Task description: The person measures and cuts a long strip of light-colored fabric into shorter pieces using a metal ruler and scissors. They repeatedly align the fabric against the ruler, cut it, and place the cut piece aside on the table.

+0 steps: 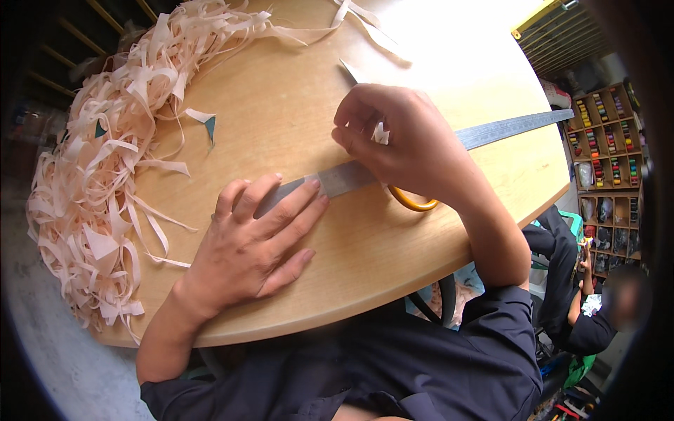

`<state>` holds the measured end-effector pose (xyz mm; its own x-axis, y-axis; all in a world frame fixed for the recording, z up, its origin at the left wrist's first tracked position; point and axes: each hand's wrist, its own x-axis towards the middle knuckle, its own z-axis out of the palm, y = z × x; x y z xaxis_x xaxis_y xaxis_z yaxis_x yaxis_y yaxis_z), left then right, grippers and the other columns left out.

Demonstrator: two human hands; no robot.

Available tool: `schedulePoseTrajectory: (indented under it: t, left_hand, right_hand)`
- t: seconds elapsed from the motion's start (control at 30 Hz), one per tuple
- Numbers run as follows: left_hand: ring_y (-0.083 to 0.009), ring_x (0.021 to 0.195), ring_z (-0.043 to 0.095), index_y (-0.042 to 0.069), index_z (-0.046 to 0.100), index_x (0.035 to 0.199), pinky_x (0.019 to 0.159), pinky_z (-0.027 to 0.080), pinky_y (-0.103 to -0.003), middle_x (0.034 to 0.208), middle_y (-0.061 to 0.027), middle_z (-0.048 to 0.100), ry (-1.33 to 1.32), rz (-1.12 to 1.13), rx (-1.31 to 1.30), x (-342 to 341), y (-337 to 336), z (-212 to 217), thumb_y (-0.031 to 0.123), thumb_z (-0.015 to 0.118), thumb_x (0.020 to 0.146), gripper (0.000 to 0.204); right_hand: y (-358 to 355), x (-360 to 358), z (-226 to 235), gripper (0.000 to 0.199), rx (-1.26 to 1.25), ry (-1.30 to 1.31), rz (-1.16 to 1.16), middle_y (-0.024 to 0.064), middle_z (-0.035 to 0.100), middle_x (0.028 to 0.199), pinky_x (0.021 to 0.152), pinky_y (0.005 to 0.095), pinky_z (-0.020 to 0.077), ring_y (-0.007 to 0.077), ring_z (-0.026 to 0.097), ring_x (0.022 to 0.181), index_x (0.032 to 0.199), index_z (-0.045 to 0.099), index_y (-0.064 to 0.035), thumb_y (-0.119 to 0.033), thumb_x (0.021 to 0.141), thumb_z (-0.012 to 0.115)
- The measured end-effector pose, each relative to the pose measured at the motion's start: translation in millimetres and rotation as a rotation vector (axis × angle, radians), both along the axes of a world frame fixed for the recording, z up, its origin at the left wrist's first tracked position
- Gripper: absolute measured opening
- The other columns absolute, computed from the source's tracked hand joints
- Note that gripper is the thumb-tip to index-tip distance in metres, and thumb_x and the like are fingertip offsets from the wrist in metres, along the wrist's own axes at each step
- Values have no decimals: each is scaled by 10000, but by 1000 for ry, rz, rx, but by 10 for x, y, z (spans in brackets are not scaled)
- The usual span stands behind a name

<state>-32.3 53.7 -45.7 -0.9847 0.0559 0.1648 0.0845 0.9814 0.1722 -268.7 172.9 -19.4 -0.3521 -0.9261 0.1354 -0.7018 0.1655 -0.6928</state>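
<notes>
While both hands work at the middle of the table, read the scene from the grip outward.

Ruler: the long flat grey metal ruler (pixel 491 131) lies on the round pale wooden tabletop (pixel 281 112), running from under your left fingers, beneath your right hand, out toward the right rim. It looks thin, stiff and smooth, so likely to slide unless pressed flat.

Left hand: your left hand (pixel 256 242) lies open, palm down, fingers spread, pinning the ruler's near end.

Right hand: your right hand (pixel 400 144) is curled shut, pinching a small pale scrap of paper (pixel 380 133) at the fingertips; the orange scissor handle loop (pixel 414 203) shows just below the wrist. Whether the palm grips it, you cannot tell.

Paper: light, limp, easily torn, I judge; best taken at an edge.

Left of the grip: a thick heap of pale paper strips (pixel 98 182) banks along the far left rim.

Open room: bare wood lies between heap and hands.

Edge: the table's near rim sits close behind your wrists.
</notes>
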Motion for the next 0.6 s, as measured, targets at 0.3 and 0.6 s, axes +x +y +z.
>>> schedulePoseTrajectory:
  t: [0.3,0.6]
  left_hand:
    - [-323,1323,450,125,585,1464,1138,325,-504,1552,-48,514,-7,-1,10,9,0,-12,328,665,900,605]
    - [-323,1327,446,121,587,1462,1142,324,-507,1557,-47,512,-18,1,16,2,7,6,310,673,902,597]
  right_hand:
    - [31,48,-43,152,95,7,138,132,720,881,829,370,562,245,707,872,936,709,8,-107,868,781]
    - [45,66,-46,184,99,47,172,131,716,877,839,372,553,259,712,873,912,703,0,-145,857,802]
